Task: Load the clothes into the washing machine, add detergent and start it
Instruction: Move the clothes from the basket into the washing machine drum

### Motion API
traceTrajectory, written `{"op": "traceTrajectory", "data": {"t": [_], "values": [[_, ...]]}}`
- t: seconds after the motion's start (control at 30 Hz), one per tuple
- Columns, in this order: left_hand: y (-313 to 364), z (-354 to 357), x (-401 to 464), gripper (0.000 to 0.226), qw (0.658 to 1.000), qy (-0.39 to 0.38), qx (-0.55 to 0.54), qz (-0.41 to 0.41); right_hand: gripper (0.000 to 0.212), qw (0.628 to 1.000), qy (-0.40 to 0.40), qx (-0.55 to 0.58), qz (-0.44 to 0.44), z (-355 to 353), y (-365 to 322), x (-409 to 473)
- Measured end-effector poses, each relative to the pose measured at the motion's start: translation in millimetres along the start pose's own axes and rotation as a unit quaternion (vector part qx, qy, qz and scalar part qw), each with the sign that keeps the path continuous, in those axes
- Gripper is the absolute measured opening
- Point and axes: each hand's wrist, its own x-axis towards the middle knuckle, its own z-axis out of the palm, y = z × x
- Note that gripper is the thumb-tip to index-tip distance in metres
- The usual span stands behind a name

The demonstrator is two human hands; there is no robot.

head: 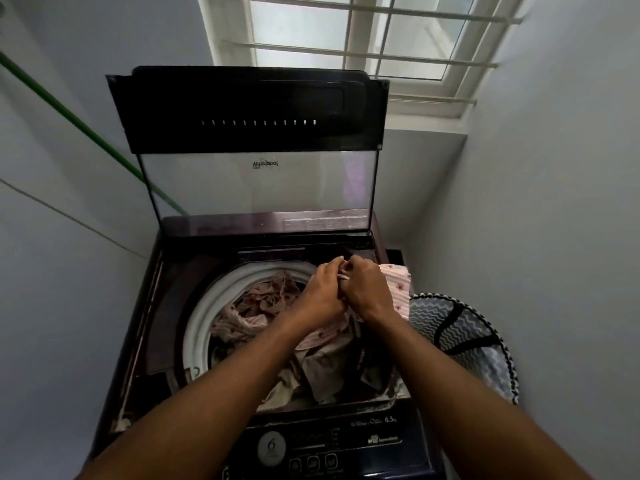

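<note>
Nearest me sits the glossy dark control panel point(311, 452) at 6 o'clock. Beyond it, I see crumpled pink clothes point(249, 317) heaped in the white-rimmed drum point(197, 327), directly below my hands. My left hand point(323, 292) and right hand point(367, 289) meet knuckle to knuckle, both pinching a soft floral garment point(396, 289) trailing toward 3 o'clock, over the zigzag-patterned basket point(460, 337). I judge it drops leftward next.
</note>
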Motion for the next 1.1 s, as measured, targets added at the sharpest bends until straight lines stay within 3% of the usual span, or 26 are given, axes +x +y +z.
{"op": "traceTrajectory", "data": {"t": [0.13,0.27,0.33,0.4,0.6,0.83,1.0,1.1], "values": [[-25.2,-25.4,-13.2,0.083,0.999,0.025,-0.003,-0.025,0.024,0.999,-0.038,0.008,-0.034,23.4,-28.9,-4.9],[-64.0,-46.3,-35.5,0.079,0.996,0.044,0.014,-0.074,0.059,0.985,-0.151,0.038,-0.068,55.5,-50.1,-13.0],[-88.4,-54.5,-48.4,0.069,0.993,0.036,0.054,-0.103,0.057,0.981,-0.179,0.025,-0.073,73.7,-54.0,-15.2],[-112.6,-59.6,-58.8,0.058,0.985,0.011,0.100,-0.137,0.049,0.982,-0.176,-0.018,-0.070,91.1,-52.6,-15.4],[-174.6,-51.0,-58.0,0.057,0.975,-0.044,0.138,-0.169,0.061,0.955,-0.250,-0.140,-0.073,148.9,-47.4,-20.4],[-207.5,-30.1,-50.7,0.068,0.973,-0.103,0.169,-0.120,0.059,0.936,-0.251,-0.231,-0.092,194.5,-46.4,-28.1],[-234.6,-8.1,-50.3,0.082,0.929,-0.283,0.154,-0.182,0.076,0.887,-0.399,-0.225,-0.059,224.8,-22.7,-38.2],[-234.2,-8.0,-49.5,0.074,0.922,-0.294,0.148,-0.205,0.086,0.858,-0.461,-0.219,-0.052,224.7,-12.1,-32.6]]}}
